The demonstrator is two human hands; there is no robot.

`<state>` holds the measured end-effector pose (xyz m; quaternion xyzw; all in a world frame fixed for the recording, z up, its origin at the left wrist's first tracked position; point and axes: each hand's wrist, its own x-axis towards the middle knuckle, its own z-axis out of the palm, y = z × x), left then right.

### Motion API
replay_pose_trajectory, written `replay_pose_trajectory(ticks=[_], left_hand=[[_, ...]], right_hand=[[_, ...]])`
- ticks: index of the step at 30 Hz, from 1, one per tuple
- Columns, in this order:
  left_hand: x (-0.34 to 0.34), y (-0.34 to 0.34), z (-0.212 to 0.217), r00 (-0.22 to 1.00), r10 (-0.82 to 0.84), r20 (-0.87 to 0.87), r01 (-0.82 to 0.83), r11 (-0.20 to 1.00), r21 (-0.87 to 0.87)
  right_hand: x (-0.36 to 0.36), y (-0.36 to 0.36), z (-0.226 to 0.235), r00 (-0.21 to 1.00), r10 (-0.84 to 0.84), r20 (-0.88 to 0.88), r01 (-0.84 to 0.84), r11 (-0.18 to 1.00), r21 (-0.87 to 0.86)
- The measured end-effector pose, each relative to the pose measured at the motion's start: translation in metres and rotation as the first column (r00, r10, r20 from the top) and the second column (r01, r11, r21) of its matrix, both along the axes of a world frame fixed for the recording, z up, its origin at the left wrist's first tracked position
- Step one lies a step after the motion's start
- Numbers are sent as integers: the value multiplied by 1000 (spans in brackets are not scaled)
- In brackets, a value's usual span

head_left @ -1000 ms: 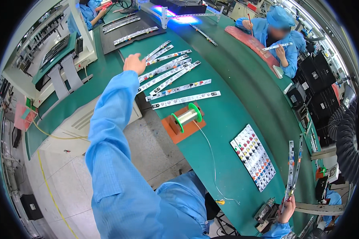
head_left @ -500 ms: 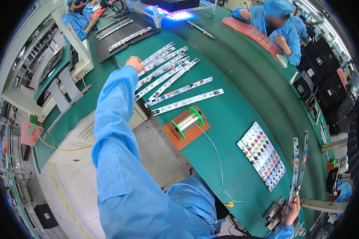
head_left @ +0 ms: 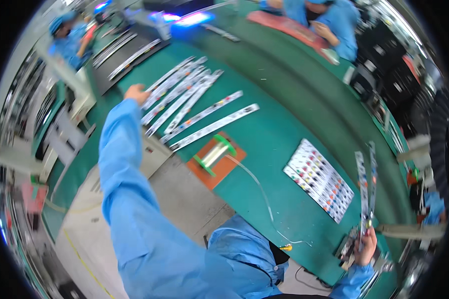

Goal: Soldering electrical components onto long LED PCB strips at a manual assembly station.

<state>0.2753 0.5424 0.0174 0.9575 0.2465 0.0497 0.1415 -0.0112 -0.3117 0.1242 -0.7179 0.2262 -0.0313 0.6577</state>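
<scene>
left hand (head_left: 135,93) touching strips (head_left: 177,97), right hand (head_left: 366,244) gripping two strips (head_left: 366,184)

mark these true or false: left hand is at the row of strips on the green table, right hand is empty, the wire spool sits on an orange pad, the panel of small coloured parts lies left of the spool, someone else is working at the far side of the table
1. The left hand is at the near end of the row of long pale strips on the green table. True.
2. The right hand is empty. False: it holds two narrow strips upright.
3. The wire spool sits on an orange pad. True.
4. The panel of small coloured parts lies left of the spool. False: it lies to the spool's right.
5. Another person in blue works at the far side of the table. True.
</scene>
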Motion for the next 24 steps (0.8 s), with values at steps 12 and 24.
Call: replay_pose_trajectory(ticks=[12,24], left_hand=[[-172,-321,132,481,-311,820,831,460,-313],[-234,-571,99,828,-221,516,141,-807,-573]], right_hand=[[3,77,34,992,123,-41,-113,977,183],[-43,125,3,960,254,119,-257,623,739]])
